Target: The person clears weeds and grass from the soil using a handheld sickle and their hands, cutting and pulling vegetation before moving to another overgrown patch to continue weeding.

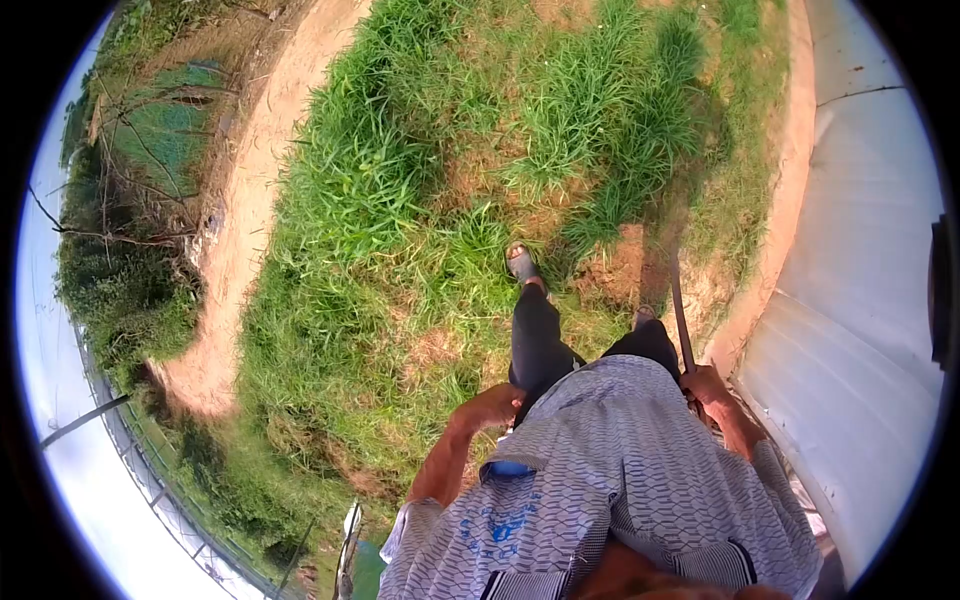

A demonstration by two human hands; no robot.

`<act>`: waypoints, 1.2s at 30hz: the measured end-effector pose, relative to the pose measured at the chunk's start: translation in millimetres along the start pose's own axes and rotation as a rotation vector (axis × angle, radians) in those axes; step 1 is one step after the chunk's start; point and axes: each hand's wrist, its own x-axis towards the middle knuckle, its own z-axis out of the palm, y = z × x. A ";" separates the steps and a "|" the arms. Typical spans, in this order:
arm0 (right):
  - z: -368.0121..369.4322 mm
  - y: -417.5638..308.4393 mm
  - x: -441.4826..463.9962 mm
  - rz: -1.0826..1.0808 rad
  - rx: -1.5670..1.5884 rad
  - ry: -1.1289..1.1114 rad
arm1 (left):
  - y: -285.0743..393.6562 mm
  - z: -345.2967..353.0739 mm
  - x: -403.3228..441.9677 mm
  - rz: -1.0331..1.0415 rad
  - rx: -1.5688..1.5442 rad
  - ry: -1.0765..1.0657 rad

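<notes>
Edges: pale wall [855, 250] runs down the R side, w/ a narrow bare-dirt strip [790, 190] along its foot. Dirt path [262, 160] curves along the far L, past brush [125, 280]. Betw. strip and path: grass [370, 190], tall clumps ahead, shorter and patchy w/ bare soil nr the feet. Room: wide on L and ahead over the grass; tighter on R, where wall + strip close in beside the arm.

Tool: long dark tool [681, 310], slim, blade-like, slightly curved, narrowing twd far end. Located R of the R leg, pointing fwd, betw. leg and dirt strip. Far end over shaded ground; can't tell if it touches.

Hands: R hand [708, 385] closed round near end of tool, beside R hip. L hand [491, 405] low by L thigh, fingers curled; can't tell if it holds anything.

Person: patterned grey shirt [650, 450], dark trousers [540, 335], L foot fwd of R.
</notes>
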 end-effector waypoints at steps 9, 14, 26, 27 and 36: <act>130.1 -177.9 -26.5 -0.173 -0.109 -0.048 | -61.4 -113.8 -49.2 0.048 -0.125 0.058; 169.0 -240.3 -18.7 -0.184 -0.109 -0.032 | -32.2 -193.6 -75.8 -0.029 -0.310 0.050; 215.7 -422.0 33.7 -0.249 0.158 -0.216 | -27.2 -407.1 -88.0 -0.075 -0.240 0.044; 211.0 -433.8 33.7 -0.246 0.148 -0.217 | -22.1 -426.3 -88.1 -0.077 -0.223 0.042; 235.4 -479.1 56.5 0.068 0.320 0.018 | 15.7 -600.5 -44.5 -0.049 -0.178 -0.059</act>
